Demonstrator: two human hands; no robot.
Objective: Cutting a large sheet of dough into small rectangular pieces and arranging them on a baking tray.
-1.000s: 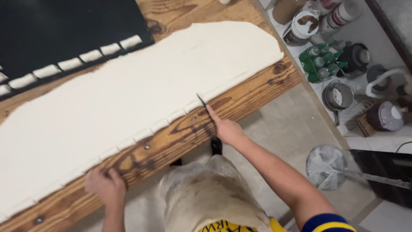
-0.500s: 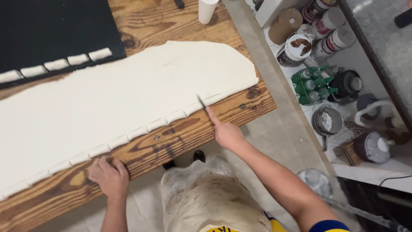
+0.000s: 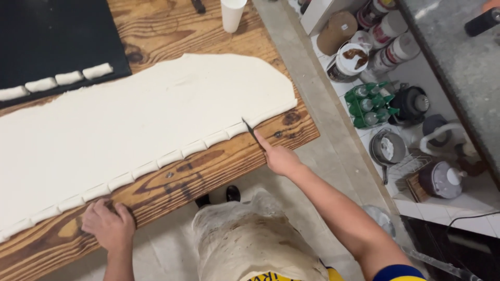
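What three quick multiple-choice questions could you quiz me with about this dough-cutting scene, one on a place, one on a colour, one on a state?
1. Where does the left hand rest?
A. On the near edge of the wooden table
B. On the black tray
C. On the white cup

2. What colour are the small bottles on the floor to the right?
A. Red
B. Green
C. Blue

3. How does the near edge of the dough sheet look?
A. Uncut
B. Rolled into a ball
C. Cut into a row of small pieces

Answers:
1. A, the fingers lie flat on the wood just below the dough.
2. B, they stand in a green cluster.
3. C, notches divide the strip up to the knife held in the right hand.
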